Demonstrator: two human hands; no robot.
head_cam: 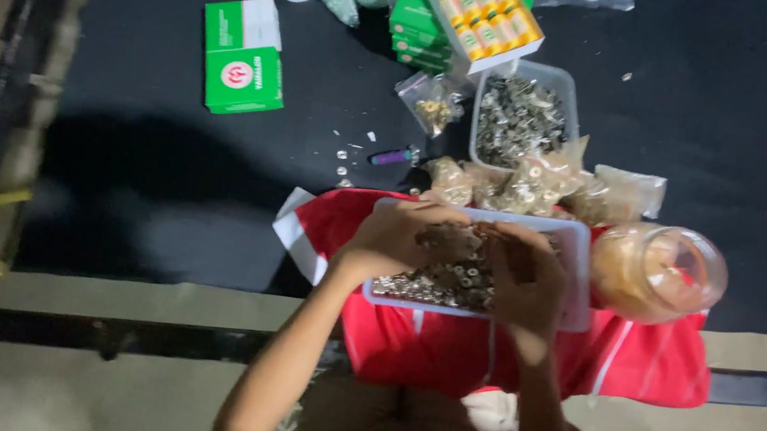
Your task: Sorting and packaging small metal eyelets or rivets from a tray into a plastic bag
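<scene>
1. Here, both hands sit inside one shallow white tray [578, 267], which rests on a red cloth [655, 367] at the near edge of the dark desk [147, 179].
2. The tray's long axis runs left to right across the person; its heap of small metal parts [438, 284] lies towards the near left of the tray.
3. The left hand [400, 237] lies over the tray's far-left part with fingers curled down; whether it pinches any parts I cannot tell.
4. The right hand [530, 285] is bent over the middle of the tray, fingers curved onto the heap; its grip is likewise hidden.
5. The heap lies directly beneath and between the two hands, so neither is clearly nearer.
6. A clear jar [658, 273] lies tipped just right of the tray, touching or nearly so.
7. Beyond the tray sit small filled bags [541, 181], a clear tub of metal pieces [522, 116] and, well to the left, a green box [243, 55].
</scene>
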